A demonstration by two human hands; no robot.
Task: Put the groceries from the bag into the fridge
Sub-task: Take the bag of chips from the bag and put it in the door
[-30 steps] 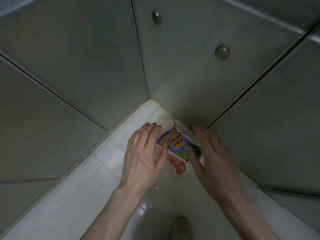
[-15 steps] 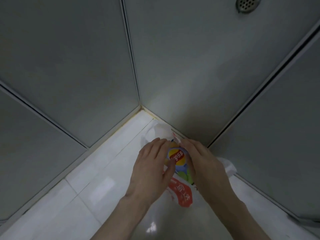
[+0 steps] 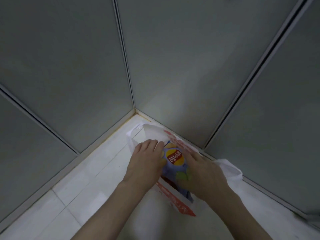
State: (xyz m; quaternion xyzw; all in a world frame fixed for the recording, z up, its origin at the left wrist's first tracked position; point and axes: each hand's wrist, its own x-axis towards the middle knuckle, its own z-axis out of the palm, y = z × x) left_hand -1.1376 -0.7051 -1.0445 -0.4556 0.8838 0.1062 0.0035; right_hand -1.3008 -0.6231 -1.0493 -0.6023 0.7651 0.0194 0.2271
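Down on the white floor, in the corner where two grey walls meet, sits a white plastic bag with red print. Inside the bag is a blue chip packet with a red and yellow badge. My left hand is on the left side of the bag, fingers curled over its edge next to the packet. My right hand is on the right side of the bag, fingers bent down against the packet and the bag's other edge. Both hands touch the bag. I cannot tell if my fingers really pinch the packet.
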